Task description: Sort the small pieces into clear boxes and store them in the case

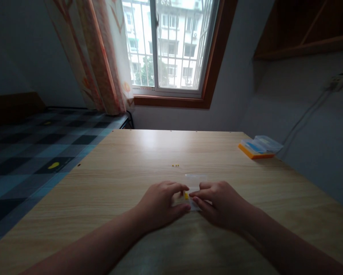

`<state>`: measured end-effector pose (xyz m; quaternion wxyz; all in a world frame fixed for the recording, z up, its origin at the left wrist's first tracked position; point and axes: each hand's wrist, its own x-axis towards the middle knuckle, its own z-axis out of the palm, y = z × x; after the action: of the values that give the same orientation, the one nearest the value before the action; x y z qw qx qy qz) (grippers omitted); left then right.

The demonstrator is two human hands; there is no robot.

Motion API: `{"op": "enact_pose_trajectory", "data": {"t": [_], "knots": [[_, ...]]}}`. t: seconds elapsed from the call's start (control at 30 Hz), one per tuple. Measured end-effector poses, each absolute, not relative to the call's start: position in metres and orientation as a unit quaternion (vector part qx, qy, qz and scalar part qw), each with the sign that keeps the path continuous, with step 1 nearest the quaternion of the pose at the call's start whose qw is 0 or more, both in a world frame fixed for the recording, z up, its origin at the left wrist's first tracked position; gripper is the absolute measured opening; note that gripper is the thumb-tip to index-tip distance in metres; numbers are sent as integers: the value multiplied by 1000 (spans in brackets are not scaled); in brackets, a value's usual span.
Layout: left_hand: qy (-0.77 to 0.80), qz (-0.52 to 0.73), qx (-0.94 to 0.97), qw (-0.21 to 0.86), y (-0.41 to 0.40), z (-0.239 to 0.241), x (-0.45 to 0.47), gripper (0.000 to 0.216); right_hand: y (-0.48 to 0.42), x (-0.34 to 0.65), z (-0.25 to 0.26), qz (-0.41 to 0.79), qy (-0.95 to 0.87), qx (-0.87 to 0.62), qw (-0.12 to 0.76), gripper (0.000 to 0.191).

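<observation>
A small clear plastic bag (196, 178) lies flat on the wooden table (125, 172) right in front of me. My left hand (160, 204) and my right hand (218, 204) rest on the table and pinch the bag's near end from either side, fingertips almost meeting. A tiny yellow piece (186, 196) shows between the fingertips, inside or on the bag. A few tiny yellow beads (175, 165) lie loose on the table just beyond the bag.
An orange and clear plastic compartment box (258, 147) sits at the table's far right, near the wall. A bed with a dark checked cover (31, 152) runs along the left. A window (171, 46) and curtain (99, 57) are behind the table.
</observation>
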<state>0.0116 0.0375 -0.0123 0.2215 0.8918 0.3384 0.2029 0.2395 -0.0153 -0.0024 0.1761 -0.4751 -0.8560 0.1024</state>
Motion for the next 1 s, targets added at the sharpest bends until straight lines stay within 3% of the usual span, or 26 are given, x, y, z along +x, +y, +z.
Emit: {"op": "enact_pose_trajectory", "data": {"t": [1.0], "knots": [[339, 196, 894, 220, 37, -11, 12, 37, -18, 247, -3, 102, -869, -453, 170, 28]]}}
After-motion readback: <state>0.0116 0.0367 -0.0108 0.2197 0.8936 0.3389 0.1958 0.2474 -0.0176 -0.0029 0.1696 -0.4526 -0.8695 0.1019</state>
